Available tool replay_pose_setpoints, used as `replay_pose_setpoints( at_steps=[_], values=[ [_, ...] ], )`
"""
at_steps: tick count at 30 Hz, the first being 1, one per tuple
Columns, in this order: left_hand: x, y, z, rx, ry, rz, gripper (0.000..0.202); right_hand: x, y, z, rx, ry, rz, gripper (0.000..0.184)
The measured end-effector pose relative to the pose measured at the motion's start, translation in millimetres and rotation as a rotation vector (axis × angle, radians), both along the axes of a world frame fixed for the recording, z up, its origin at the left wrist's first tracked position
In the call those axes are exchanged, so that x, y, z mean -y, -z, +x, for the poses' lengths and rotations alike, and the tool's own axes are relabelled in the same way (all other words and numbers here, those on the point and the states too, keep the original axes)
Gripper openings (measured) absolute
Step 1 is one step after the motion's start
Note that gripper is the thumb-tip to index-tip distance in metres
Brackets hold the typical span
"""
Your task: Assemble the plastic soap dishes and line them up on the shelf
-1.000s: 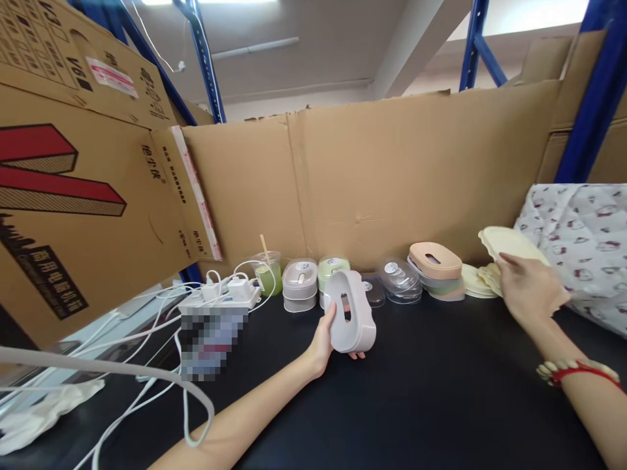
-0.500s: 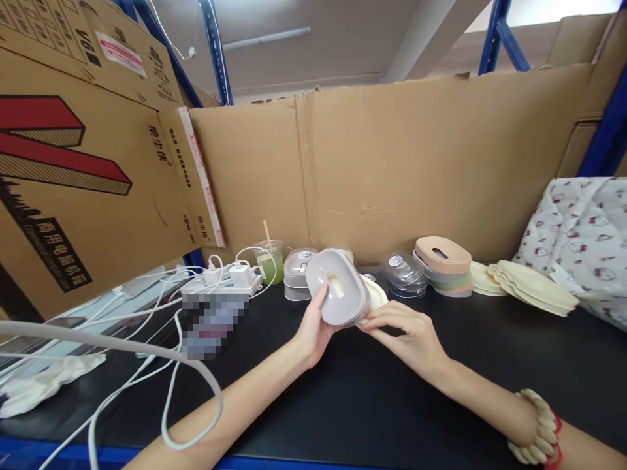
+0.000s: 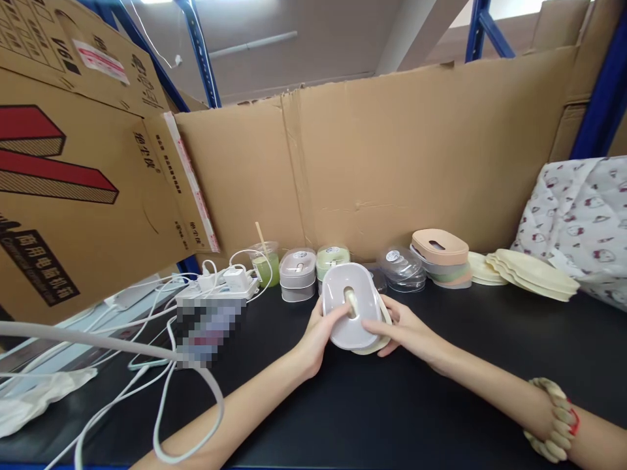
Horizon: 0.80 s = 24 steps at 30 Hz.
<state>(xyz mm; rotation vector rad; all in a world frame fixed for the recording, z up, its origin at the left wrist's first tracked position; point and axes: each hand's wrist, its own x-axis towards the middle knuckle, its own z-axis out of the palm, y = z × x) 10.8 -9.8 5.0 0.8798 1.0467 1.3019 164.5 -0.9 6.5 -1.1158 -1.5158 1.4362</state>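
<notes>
Both hands hold a pale grey oval lid (image 3: 351, 313) with a slot in its middle, tilted up above the black table (image 3: 441, 405). My left hand (image 3: 321, 333) grips its left edge, thumb on top. My right hand (image 3: 399, 329) presses a cream oval piece (image 3: 377, 343) against the lid's underside, fingers curled round the right edge. The cream piece shows through the slot and pokes out below the lid.
Along the cardboard wall stand small lidded boxes (image 3: 297, 282), a green drink cup (image 3: 265, 264), clear lids (image 3: 404, 267), a stack of coloured lids (image 3: 441, 258) and cream pieces (image 3: 531, 274). A power strip with white cables (image 3: 215, 287) lies left. Patterned cloth (image 3: 582, 222) sits right.
My right hand left the cream stack at the right, brought one cream piece over and now holds it under the grey lid. The left hand turned the lid to face up.
</notes>
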Motion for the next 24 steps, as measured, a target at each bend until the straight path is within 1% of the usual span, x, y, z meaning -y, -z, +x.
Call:
replay_pose_setpoints(
  at_steps=[5, 6, 8, 10, 11, 13, 16, 18, 20, 21, 22, 24],
  values=[
    [-1.0, 2.4, 2.9, 0.113, 0.128, -0.052, 0.032, 2.0, -3.6, -0.4, -0.149, 0.032, -0.034, 0.040],
    [-1.6, 3.3, 3.1, 0.110, 0.126, -0.050, 0.032, 1.7, -4.2, -0.1, -0.166, 0.039, -0.029, 0.039],
    [-2.8, 5.5, 2.8, 0.061, 0.079, -0.012, 0.030, 1.3, -5.5, 0.2, -0.176, 0.039, -0.024, 0.039],
    [-3.7, 7.8, 2.0, -0.009, 0.026, 0.026, 0.032, 1.4, -7.3, 0.1, -0.157, 0.043, -0.030, 0.036],
    [-4.1, 8.8, 1.5, -0.036, 0.019, 0.035, 0.033, 1.4, -8.1, -0.2, -0.136, 0.056, -0.036, 0.032],
    [-4.6, 10.1, 1.0, -0.067, 0.043, 0.040, 0.037, 1.0, -8.6, -1.0, -0.083, 0.087, -0.039, 0.026],
    [-5.2, 9.6, 1.7, -0.065, 0.075, 0.045, 0.034, -2.0, -6.2, -0.7, 0.017, 0.114, 0.004, 0.027],
    [-4.7, 7.7, 3.0, -0.024, 0.068, 0.025, 0.029, -6.4, -4.5, 3.3, 0.143, 0.116, 0.118, 0.037],
    [-3.1, 4.9, 4.1, 0.040, 0.039, 0.000, 0.024, -13.6, -5.4, 12.4, 0.332, 0.168, 0.327, 0.046],
    [-1.9, 3.4, 4.4, 0.070, 0.021, -0.016, 0.021, -18.4, -7.1, 19.2, 0.429, 0.238, 0.457, 0.046],
    [-0.5, 2.0, 4.5, 0.095, 0.003, -0.035, 0.018, -24.0, -9.5, 27.5, 0.513, 0.339, 0.591, 0.043],
    [2.1, -0.4, 4.4, 0.126, -0.011, -0.094, 0.015, -37.7, -14.4, 47.7, 0.625, 0.588, 0.823, 0.031]
  ],
)
